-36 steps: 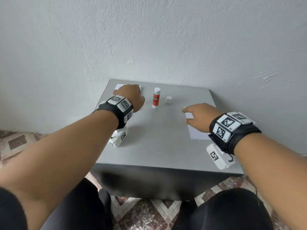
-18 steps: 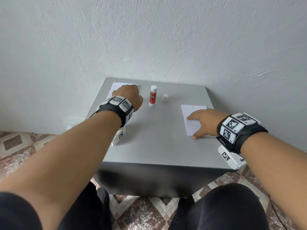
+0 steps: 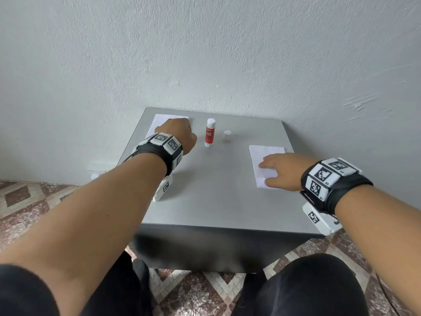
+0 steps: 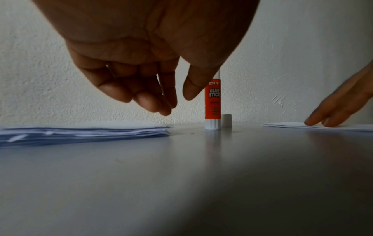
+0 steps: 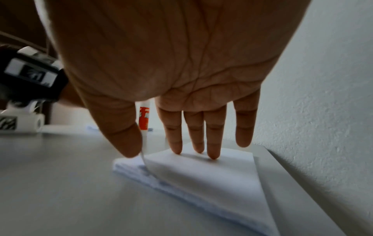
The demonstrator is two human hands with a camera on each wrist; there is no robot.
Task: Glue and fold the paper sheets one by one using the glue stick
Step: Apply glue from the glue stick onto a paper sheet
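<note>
Since the earlier frame the right hand [image 3: 281, 171] has slid nearer along its paper stack [image 3: 262, 156], fingers straight, thumb lifting the top sheet's corner: likely a fresh sheet being separated. Left hand [image 3: 180, 133], loosely curled and empty, hovers over the second stack [image 3: 159, 120]. Between the hands on the desk [image 3: 216, 201]: one glue stick [image 3: 210, 132], one cap [image 3: 227, 135].

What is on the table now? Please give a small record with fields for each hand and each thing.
left hand: hovers above left paper stack, holds nothing
right hand: straight fingers press right paper stack, thumb at its lifted edge
glue stick: upright, uncapped
cap: standing beside glue stick
table: grey
</note>
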